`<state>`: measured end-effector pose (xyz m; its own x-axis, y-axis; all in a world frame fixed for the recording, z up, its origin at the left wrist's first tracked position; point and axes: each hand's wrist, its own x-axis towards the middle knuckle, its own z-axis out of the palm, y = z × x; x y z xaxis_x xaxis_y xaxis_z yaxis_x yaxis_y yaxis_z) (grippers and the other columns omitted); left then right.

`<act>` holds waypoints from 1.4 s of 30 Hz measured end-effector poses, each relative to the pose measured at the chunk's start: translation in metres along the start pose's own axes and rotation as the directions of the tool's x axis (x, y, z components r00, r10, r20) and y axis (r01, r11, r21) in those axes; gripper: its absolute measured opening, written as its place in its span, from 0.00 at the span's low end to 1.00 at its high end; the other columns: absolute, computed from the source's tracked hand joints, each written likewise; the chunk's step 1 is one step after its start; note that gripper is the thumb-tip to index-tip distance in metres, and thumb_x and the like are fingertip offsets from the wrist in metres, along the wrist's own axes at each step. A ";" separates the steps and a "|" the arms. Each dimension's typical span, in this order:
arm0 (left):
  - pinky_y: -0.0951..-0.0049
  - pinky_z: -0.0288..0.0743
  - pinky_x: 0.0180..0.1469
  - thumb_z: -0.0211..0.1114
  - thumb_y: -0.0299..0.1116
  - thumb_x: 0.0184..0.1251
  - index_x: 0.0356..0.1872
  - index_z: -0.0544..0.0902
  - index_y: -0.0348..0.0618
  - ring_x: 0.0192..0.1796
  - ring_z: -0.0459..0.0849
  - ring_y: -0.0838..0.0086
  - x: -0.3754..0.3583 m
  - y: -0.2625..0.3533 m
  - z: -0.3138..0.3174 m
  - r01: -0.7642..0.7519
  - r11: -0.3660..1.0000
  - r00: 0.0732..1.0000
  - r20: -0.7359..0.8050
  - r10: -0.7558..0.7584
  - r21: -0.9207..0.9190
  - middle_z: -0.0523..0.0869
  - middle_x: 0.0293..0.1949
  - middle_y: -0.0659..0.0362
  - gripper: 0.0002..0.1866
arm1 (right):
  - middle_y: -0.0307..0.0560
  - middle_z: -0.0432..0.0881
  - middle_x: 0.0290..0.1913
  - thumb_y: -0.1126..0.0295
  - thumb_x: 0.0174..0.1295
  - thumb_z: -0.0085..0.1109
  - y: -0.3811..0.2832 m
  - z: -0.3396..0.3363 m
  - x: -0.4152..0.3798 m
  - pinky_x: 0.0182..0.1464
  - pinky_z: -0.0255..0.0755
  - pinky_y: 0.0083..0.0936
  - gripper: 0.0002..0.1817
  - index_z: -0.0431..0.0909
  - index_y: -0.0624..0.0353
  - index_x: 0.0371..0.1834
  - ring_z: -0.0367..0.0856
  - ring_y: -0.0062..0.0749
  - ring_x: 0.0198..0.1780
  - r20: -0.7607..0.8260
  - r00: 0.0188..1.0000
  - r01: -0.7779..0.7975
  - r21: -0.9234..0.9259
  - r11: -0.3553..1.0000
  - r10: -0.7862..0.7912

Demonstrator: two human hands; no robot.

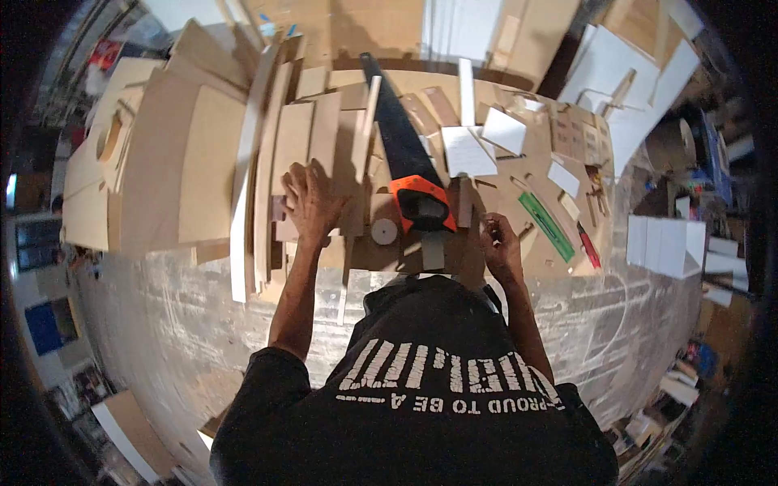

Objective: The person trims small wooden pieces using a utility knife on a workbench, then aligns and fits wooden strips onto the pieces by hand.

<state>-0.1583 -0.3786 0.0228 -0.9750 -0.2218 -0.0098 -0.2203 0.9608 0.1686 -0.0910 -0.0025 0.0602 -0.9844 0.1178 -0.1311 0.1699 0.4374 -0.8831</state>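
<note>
Pale boards point(326, 134) lie side by side on the left half of the tabletop point(501, 191), long edges running away from me. My left hand point(311, 202) is laid over them, back up, fingers spread and bent at the tips, not closed round any one piece. Just beside its thumb-side edge, more narrow strips. A small dark block point(278, 208) sits near the outer side of the same hand.

My right hand point(499, 240): over the near edge, fingers curled, thumb side inward. Whether something small is pinched there, I cannot tell. Close by on its inner side, a brown strip point(464, 202).

Between my hands: a handsaw point(425, 203), orange handle toward me, dark blade pointing away and slightly left. White disc point(384, 232) just left of the handle.

Right of the saw: a white sheet point(470, 151) bearing faint marks, another white piece point(504, 131) near it, tilted. Further right, a long green object point(546, 227) set diagonally, and a red-handled tool point(588, 247) past it.

Far left: large panels point(146, 162) stacked, overlapping. Upper right: a broad white panel point(608, 77). Below the tabletop's edge: grey, scuffed floor point(215, 312).
</note>
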 end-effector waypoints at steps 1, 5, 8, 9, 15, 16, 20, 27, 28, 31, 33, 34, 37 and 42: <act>0.26 0.48 0.68 0.71 0.61 0.54 0.77 0.56 0.52 0.78 0.45 0.41 -0.003 0.007 0.003 -0.022 1.000 0.998 -0.058 0.022 -0.001 0.53 0.77 0.43 0.53 | 0.37 0.76 0.29 0.78 0.66 0.56 -0.001 -0.008 -0.004 0.33 0.68 0.21 0.12 0.77 0.59 0.52 0.71 0.18 0.31 -0.043 0.999 0.004 0.039 0.999 -0.002; 0.37 0.58 0.65 0.66 0.55 0.61 0.64 0.73 0.48 0.72 0.61 0.46 -0.006 0.035 0.012 -0.226 0.973 0.956 -0.206 0.210 -0.054 0.68 0.69 0.48 0.34 | 0.47 0.82 0.31 0.81 0.63 0.57 0.031 -0.053 -0.030 0.39 0.76 0.27 0.12 0.78 0.61 0.49 0.82 0.29 0.34 -0.198 0.974 -0.125 -0.084 0.989 0.107; 0.48 0.66 0.60 0.67 0.45 0.60 0.49 0.82 0.46 0.59 0.73 0.49 0.014 0.027 0.037 -0.393 0.900 0.907 -0.241 0.346 -0.189 0.79 0.56 0.50 0.19 | 0.51 0.84 0.35 0.80 0.63 0.56 0.069 -0.086 -0.056 0.41 0.78 0.31 0.10 0.79 0.62 0.46 0.85 0.35 0.36 -0.303 0.942 -0.183 -0.101 0.978 0.145; 0.51 0.67 0.58 0.67 0.42 0.60 0.45 0.83 0.46 0.55 0.76 0.50 0.021 0.028 0.048 -0.439 0.864 0.889 -0.256 0.379 -0.246 0.82 0.52 0.51 0.16 | 0.54 0.85 0.36 0.78 0.64 0.54 0.084 -0.096 -0.066 0.42 0.78 0.33 0.08 0.80 0.61 0.45 0.86 0.39 0.37 -0.317 0.931 -0.225 -0.114 0.968 0.180; 0.53 0.73 0.54 0.70 0.36 0.57 0.40 0.85 0.37 0.49 0.81 0.51 0.037 0.061 0.025 -0.482 0.876 0.796 -0.407 0.448 0.019 0.85 0.44 0.47 0.14 | 0.56 0.82 0.27 0.75 0.64 0.56 0.109 -0.150 -0.103 0.35 0.75 0.36 0.06 0.80 0.59 0.42 0.84 0.46 0.29 -0.517 0.839 -0.301 -0.179 0.937 0.170; 0.53 0.72 0.54 0.71 0.36 0.57 0.41 0.85 0.37 0.50 0.81 0.51 0.033 0.073 0.017 -0.459 0.888 0.808 -0.409 0.424 0.014 0.85 0.44 0.46 0.15 | 0.57 0.81 0.26 0.75 0.64 0.57 0.116 -0.160 -0.104 0.33 0.75 0.37 0.06 0.80 0.59 0.42 0.83 0.47 0.28 -0.546 0.819 -0.324 -0.185 0.928 0.177; 0.53 0.72 0.56 0.70 0.36 0.59 0.44 0.84 0.34 0.52 0.80 0.50 0.009 0.121 0.012 -0.426 0.890 0.860 -0.376 0.344 -0.162 0.84 0.46 0.43 0.16 | 0.59 0.81 0.26 0.73 0.63 0.60 0.146 -0.202 -0.100 0.32 0.73 0.41 0.08 0.79 0.57 0.45 0.82 0.52 0.27 -0.583 0.783 -0.415 -0.233 0.879 0.216; 0.61 0.75 0.45 0.68 0.28 0.61 0.40 0.83 0.35 0.40 0.82 0.55 -0.127 0.274 0.022 -0.453 0.689 0.888 -0.215 0.407 -0.566 0.83 0.35 0.48 0.09 | 0.48 0.81 0.52 0.65 0.61 0.59 0.227 -0.269 -0.036 0.51 0.75 0.46 0.17 0.78 0.47 0.54 0.79 0.50 0.53 -0.460 0.877 -0.193 -0.598 0.778 -0.137; 0.60 0.75 0.44 0.68 0.28 0.61 0.41 0.83 0.34 0.39 0.83 0.55 -0.146 0.292 0.028 -0.591 0.650 0.806 -0.377 0.456 -0.478 0.83 0.36 0.46 0.10 | 0.46 0.81 0.54 0.63 0.61 0.59 0.215 -0.277 -0.032 0.52 0.74 0.47 0.18 0.77 0.46 0.56 0.78 0.49 0.55 -0.411 0.907 -0.223 -0.650 0.726 -0.089; 0.62 0.77 0.45 0.68 0.30 0.62 0.43 0.84 0.32 0.40 0.84 0.57 -0.204 0.322 0.015 -0.376 0.724 0.915 -0.106 0.390 -0.579 0.84 0.37 0.46 0.13 | 0.43 0.78 0.58 0.64 0.60 0.62 0.232 -0.298 -0.017 0.56 0.71 0.51 0.25 0.74 0.41 0.62 0.74 0.47 0.60 -0.314 0.949 -0.248 -0.681 0.689 0.031; 0.69 0.78 0.34 0.71 0.29 0.62 0.45 0.85 0.35 0.37 0.84 0.69 -0.224 0.316 0.021 -0.326 0.748 0.934 -0.075 0.349 -0.578 0.85 0.36 0.52 0.12 | 0.44 0.78 0.59 0.66 0.59 0.63 0.249 -0.303 -0.008 0.58 0.70 0.52 0.28 0.73 0.39 0.65 0.73 0.46 0.61 -0.304 0.952 -0.236 -0.673 0.701 0.028; 0.71 0.78 0.35 0.71 0.28 0.62 0.45 0.85 0.35 0.36 0.84 0.71 -0.234 0.312 0.020 -0.232 0.779 0.961 -0.015 0.275 -0.582 0.86 0.36 0.53 0.12 | 0.44 0.78 0.58 0.65 0.59 0.64 0.256 -0.306 -0.006 0.58 0.70 0.51 0.28 0.73 0.39 0.65 0.73 0.47 0.61 -0.315 0.949 -0.221 -0.679 0.700 -0.006; 0.72 0.78 0.36 0.70 0.28 0.63 0.45 0.85 0.34 0.34 0.84 0.72 -0.252 0.280 0.033 -0.187 0.790 0.980 -0.052 0.193 -0.583 0.86 0.34 0.53 0.12 | 0.45 0.78 0.58 0.64 0.58 0.65 0.270 -0.319 -0.001 0.58 0.70 0.52 0.28 0.73 0.40 0.65 0.73 0.48 0.60 -0.309 0.945 -0.145 -0.681 0.718 -0.103; 0.67 0.78 0.35 0.69 0.26 0.62 0.45 0.84 0.30 0.31 0.83 0.68 -0.274 0.268 0.013 -0.094 0.864 0.995 -0.060 0.074 -0.495 0.86 0.33 0.50 0.12 | 0.49 0.78 0.58 0.65 0.58 0.66 0.275 -0.333 0.031 0.59 0.69 0.54 0.28 0.73 0.47 0.64 0.72 0.53 0.61 -0.334 0.937 -0.118 -0.576 0.809 -0.101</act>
<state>0.0496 -0.0583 0.0582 -0.9853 -0.1594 0.0620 -0.0843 0.7681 0.6348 -0.0596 0.4188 -0.0370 -0.9239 0.3643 0.1172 0.2806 0.8532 -0.4397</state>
